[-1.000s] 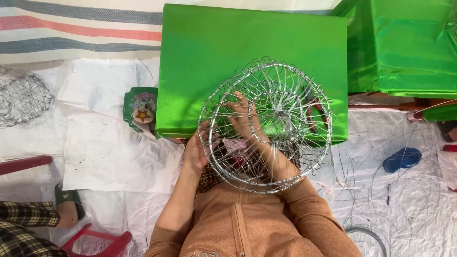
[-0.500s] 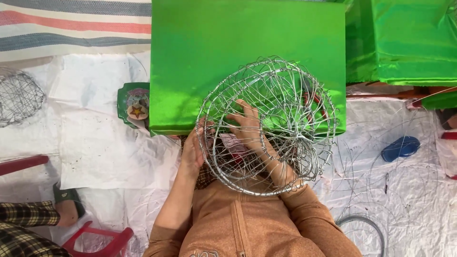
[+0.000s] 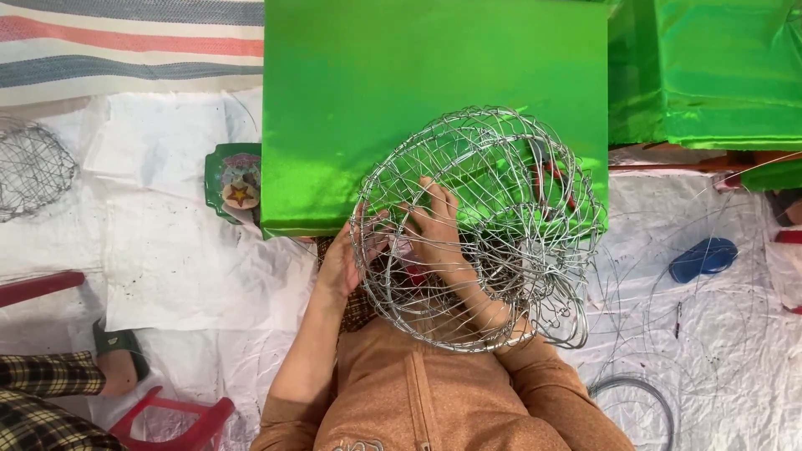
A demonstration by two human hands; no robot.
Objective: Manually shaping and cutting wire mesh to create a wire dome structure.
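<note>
Basket (image 3: 493,167) of bare wire sits tilted at centre frame, its open mouth toward the person, its upper half over the near edge of a green box (image 3: 418,92) and its lower rim at the person's chest. Right hand (image 3: 434,230) is inside the basket, forearm passing through the mouth, fingers spread and pressed against the inner mesh; whether they pinch a wire cannot be told through the lattice. Left hand (image 3: 341,266) is outside at the left rim, fingers curled against the outer wires, thumb near the edge; a closed hold on the rim is not clearly shown. Red-handled tool (image 3: 558,177) shows through the mesh on the right, lying on the box. Box near edge runs just behind the left hand, leaving little room there. Second green box (image 3: 710,67) stands to the right, apart by a narrow gap. White sheet (image 3: 167,250) covers the floor on both sides; open room lies to the left of the left arm. Loose wire coils (image 3: 635,397) lie at lower right, with a blue object (image 3: 703,259) beyond them. Another wire basket (image 3: 32,171) rests at the far left edge, well apart. Green tin (image 3: 232,179) touches the box's left side.
</note>
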